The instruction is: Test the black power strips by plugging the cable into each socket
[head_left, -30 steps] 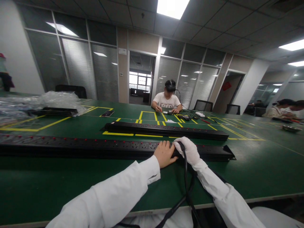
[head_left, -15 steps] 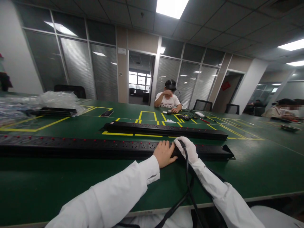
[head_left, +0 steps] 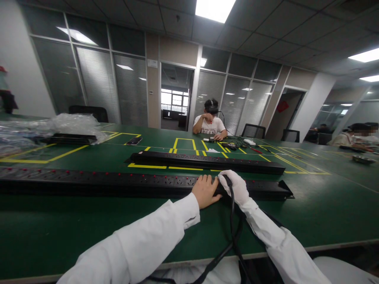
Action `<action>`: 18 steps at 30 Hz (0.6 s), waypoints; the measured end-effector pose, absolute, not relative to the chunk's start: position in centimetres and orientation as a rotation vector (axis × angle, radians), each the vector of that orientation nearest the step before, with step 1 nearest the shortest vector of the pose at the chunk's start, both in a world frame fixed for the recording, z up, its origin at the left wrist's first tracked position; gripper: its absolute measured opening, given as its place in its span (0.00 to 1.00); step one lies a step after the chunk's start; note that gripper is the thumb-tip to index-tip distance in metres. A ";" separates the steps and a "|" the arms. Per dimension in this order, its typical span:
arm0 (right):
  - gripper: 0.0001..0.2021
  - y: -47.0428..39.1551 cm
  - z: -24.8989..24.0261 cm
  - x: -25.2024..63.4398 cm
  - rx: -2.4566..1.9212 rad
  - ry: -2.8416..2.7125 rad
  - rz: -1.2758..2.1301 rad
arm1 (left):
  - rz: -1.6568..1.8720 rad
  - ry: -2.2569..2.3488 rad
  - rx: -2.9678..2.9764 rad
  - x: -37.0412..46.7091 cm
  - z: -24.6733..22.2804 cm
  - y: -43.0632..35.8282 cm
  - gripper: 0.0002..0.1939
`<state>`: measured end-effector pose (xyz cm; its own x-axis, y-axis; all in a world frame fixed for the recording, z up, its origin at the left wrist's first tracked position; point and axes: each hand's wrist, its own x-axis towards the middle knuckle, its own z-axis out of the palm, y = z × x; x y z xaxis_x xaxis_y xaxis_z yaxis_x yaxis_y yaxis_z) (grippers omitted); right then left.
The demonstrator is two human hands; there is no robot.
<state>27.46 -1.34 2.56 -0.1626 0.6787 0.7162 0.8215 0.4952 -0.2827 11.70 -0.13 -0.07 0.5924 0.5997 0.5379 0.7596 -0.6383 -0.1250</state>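
Note:
A long black power strip (head_left: 118,183) with a row of sockets and red dots lies across the green table in front of me. My bare left hand (head_left: 205,191) is over its top, fingers bent across the sockets and thumb along the near side, gripping it. Just to the right, my white-gloved right hand (head_left: 235,185) closes around the end of a black power cord (head_left: 232,215) at the strip's upper face. The plug itself is hidden by the glove. From there the cord hangs down over the table's front edge toward my lap.
Behind lies a second black power strip (head_left: 207,161) beside yellow tape lines. Clear plastic wrapping (head_left: 74,126) is heaped at the left, with a phone (head_left: 134,141) nearby. Across the table (head_left: 103,221) sits a person (head_left: 209,122) near several cables. More people are at the far right.
The view has shifted very slightly. Both hands keep their places on the strip and cord, with hardly any visible movement.

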 end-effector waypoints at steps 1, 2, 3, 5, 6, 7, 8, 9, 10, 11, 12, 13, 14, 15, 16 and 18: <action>0.10 -1.2 2.5 27.5 -1.258 -1.891 -0.206 | -0.653 -1.100 -2.482 11.7 -0.1 -0.1 0.32; 0.10 -1.1 2.5 27.6 -1.278 -1.879 -0.195 | -0.651 -1.100 -2.483 11.7 -0.1 -0.1 0.32; 0.10 -0.9 2.4 27.7 -1.301 -1.870 -0.181 | -0.649 -1.100 -2.484 11.7 -0.1 -0.1 0.32; 0.10 -0.5 2.4 27.9 -1.340 -1.867 -0.154 | -0.644 -1.099 -2.485 11.7 -0.1 -0.1 0.32; 0.10 -0.4 2.4 28.0 -1.351 -1.872 -0.142 | -0.642 -1.097 -2.486 11.7 -0.1 -0.1 0.32; 0.10 -0.3 2.4 28.0 -1.355 -1.880 -0.132 | -0.641 -1.095 -2.486 11.7 -0.1 -0.1 0.32; 0.10 -0.3 2.4 28.0 -1.354 -1.886 -0.127 | -0.641 -1.094 -2.486 11.6 -0.1 -0.1 0.32; 0.11 -0.3 2.4 28.0 -1.349 -1.884 -0.130 | -0.642 -1.094 -2.485 11.6 -0.1 -0.1 0.32; 0.11 -0.5 2.4 28.0 -1.339 -1.878 -0.141 | -0.645 -1.095 -2.483 11.6 -0.1 -0.1 0.32; 0.11 -0.6 2.5 27.9 -1.326 -1.872 -0.159 | -0.647 -1.095 -2.481 11.7 -0.1 0.0 0.32; 0.11 -0.8 2.5 27.8 -1.309 -1.868 -0.182 | -0.649 -1.096 -2.479 11.7 -0.1 0.0 0.32; 0.11 -1.0 2.6 27.8 -1.291 -1.870 -0.206 | -0.650 -1.096 -2.478 11.7 -0.2 0.0 0.32; 0.11 -1.1 2.7 27.7 -1.273 -1.878 -0.228 | -0.651 -1.096 -2.477 11.7 -0.2 0.0 0.32; 0.11 -1.2 2.7 27.7 -1.258 -1.892 -0.245 | -0.650 -1.094 -2.476 11.7 -0.2 0.0 0.32; 0.11 -1.3 2.8 27.7 -1.246 -1.907 -0.256 | -0.651 -1.093 -2.475 11.8 -0.2 0.0 0.32; 0.10 -1.4 2.9 27.7 -1.235 -1.923 -0.267 | -0.654 -1.091 -2.473 11.8 -0.2 0.0 0.32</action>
